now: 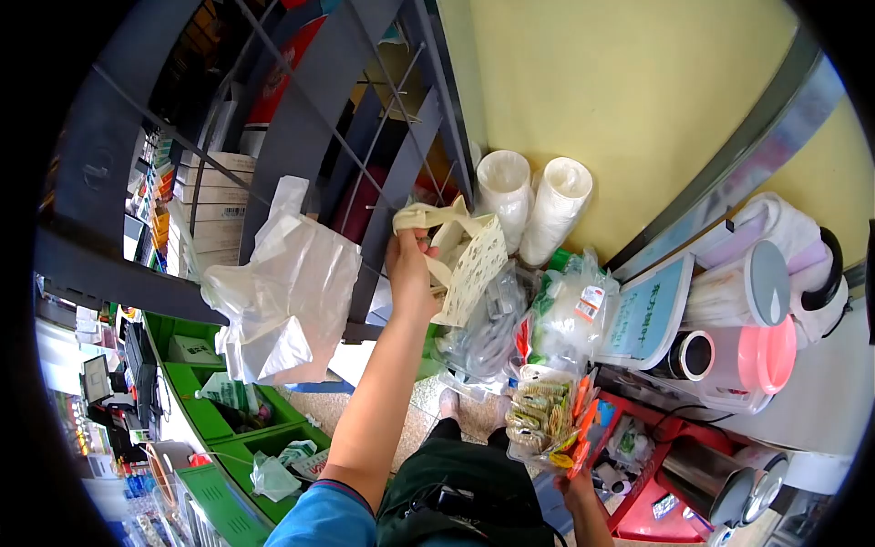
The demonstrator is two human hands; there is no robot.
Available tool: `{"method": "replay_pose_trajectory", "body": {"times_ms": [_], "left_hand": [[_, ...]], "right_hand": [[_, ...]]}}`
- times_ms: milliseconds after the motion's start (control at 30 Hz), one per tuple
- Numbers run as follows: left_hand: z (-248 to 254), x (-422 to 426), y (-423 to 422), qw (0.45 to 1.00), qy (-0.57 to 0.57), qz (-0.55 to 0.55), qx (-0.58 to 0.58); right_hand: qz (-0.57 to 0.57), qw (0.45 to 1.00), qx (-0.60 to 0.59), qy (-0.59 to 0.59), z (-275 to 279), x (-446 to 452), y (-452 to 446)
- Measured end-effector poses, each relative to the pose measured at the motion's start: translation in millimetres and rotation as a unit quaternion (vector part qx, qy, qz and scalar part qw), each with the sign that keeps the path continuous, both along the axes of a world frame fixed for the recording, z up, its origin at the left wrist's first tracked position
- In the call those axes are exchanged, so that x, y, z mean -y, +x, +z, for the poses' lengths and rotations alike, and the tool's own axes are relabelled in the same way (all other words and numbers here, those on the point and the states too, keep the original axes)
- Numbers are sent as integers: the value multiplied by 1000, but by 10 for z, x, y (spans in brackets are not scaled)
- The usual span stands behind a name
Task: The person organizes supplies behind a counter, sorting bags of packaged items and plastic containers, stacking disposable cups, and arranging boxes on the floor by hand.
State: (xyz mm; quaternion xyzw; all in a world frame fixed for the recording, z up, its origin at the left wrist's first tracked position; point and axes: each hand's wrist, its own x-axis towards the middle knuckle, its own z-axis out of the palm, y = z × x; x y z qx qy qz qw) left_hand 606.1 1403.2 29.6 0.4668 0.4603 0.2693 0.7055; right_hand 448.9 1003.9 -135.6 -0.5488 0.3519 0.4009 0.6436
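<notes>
My left hand point(410, 260) is raised in front of the metal rack, its fingers closed round the handle of a small cream basket point(474, 264) with a dotted pattern. The basket hangs tilted beside two tall stacks of white cups. Just left of that hand hangs a translucent white plastic bag point(296, 273). At the lower right, my right hand point(576, 492) is low beside several orange packets point(576, 447) and a clear tray of wrapped packets point(540, 415). Its fingers are partly hidden, and I cannot tell whether it holds anything.
Wrapped white cup stacks point(556, 205) stand against the yellow wall. Bagged plastic goods point(570, 305), a lidded tub point(647, 310) and a pink-lidded container point(766, 360) crowd the right. A red shelf point(656, 510) lies below; green bins point(182, 383) line the left.
</notes>
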Motion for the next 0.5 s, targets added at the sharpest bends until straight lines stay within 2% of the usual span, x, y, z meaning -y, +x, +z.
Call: {"method": "replay_pose_trajectory", "body": {"times_ms": [33,67,167,267,500], "left_hand": [[47,3,22,1000,6,-3,-9],[62,-3,55,998,-51,20,7],[74,11,110,991,-113,69,27],[6,11,90,985,-129,104,46],[-117,-8,2,989,-127,59,48]], "right_hand": [[2,1000,11,-13,7,-5,8],[2,1000,10,-14,-12,8,8],[19,1000,5,-10,-73,40,10],[18,1000,8,-15,-77,24,-11],[-20,999,-25,-4,-17,7,-75]]}}
